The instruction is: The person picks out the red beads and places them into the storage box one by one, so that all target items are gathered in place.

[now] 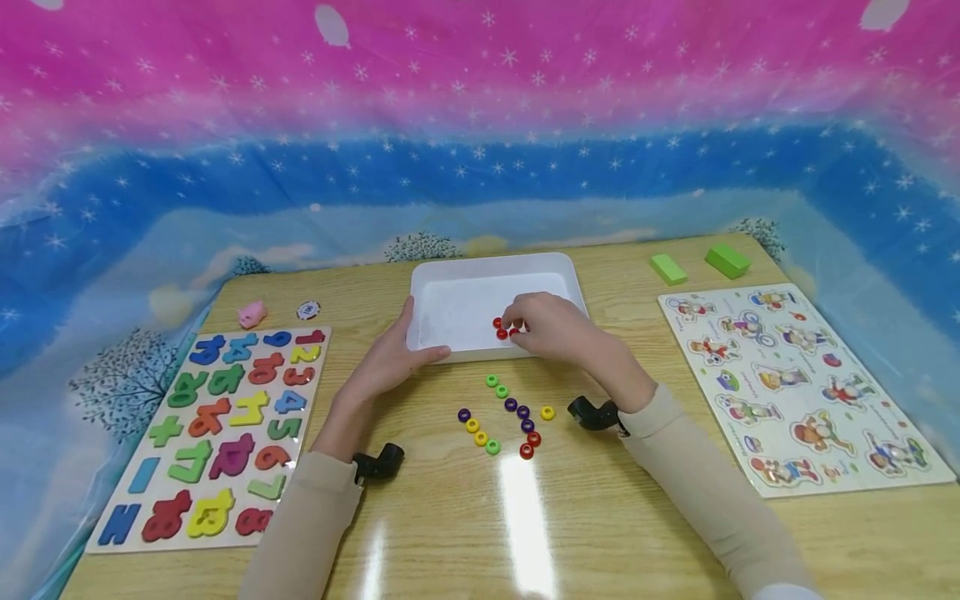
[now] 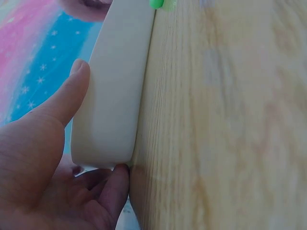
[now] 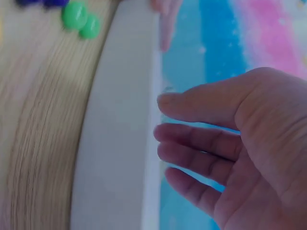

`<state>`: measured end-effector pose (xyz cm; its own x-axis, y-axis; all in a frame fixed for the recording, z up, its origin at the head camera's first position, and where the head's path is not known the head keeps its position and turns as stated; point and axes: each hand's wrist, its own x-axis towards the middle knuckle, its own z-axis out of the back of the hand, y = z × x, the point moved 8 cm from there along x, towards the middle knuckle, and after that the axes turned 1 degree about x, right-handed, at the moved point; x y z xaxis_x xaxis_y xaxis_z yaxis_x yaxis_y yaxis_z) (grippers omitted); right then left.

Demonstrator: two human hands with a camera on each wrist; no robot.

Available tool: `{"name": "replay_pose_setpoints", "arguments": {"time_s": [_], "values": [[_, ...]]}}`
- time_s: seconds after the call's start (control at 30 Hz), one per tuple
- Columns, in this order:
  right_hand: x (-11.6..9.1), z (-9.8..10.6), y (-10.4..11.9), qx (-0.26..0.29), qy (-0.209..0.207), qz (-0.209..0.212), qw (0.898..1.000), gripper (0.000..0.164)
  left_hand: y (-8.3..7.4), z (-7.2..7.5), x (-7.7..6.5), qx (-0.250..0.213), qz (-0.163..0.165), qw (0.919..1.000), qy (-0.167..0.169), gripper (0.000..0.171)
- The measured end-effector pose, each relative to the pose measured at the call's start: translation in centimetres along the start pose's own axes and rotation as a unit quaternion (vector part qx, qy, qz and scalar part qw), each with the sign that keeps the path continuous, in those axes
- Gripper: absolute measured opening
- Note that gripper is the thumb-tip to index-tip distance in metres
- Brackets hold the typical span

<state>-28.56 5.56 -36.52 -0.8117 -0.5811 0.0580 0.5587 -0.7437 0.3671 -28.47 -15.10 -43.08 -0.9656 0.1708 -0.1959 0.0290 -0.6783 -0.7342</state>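
A white rectangular tray stands on the wooden table. My left hand grips its near left corner, thumb on the front rim and fingers along the side. Inside the tray, near the front rim, lie several red ring beads. My right hand reaches over the rim from the right, its curved fingertips right at these beads. In the right wrist view, the thumb partly hides what lies behind it; I cannot tell whether a bead is pinched.
On the table before the tray lie green beads, purple beads, yellow beads and red beads. A number puzzle lies left, with a pink pig and a chip behind. A picture puzzle and green blocks are right.
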Motion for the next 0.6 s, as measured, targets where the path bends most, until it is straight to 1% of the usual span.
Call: {"name": "replay_pose_setpoints", "arguments": {"time_s": [0.13,0.23,0.33,0.47,0.6], "values": [[-1.8,0.5,2.1,0.002,0.012,0.042,0.999,0.014,0.0,0.0,0.1,0.002,0.0,1.0,-0.002,0.111],[-3.3,0.4,3.6,0.004,0.033,0.071,0.997,0.014,-0.2,0.1,0.1,0.005,0.001,1.0,-0.003,0.111],[-4.9,-0.2,4.7,0.0,0.052,0.098,0.994,0.013,-0.3,0.1,0.0,0.007,0.001,1.0,-0.003,0.111],[-6.8,-1.4,5.6,-0.002,0.074,0.131,0.989,0.012,-0.3,0.2,0.0,0.011,0.001,0.9999,-0.003,0.113],[-8.5,-2.8,6.1,-0.005,0.101,0.149,0.984,0.009,-0.1,0.1,-0.1,0.014,-0.001,0.9999,-0.003,0.116]]}}
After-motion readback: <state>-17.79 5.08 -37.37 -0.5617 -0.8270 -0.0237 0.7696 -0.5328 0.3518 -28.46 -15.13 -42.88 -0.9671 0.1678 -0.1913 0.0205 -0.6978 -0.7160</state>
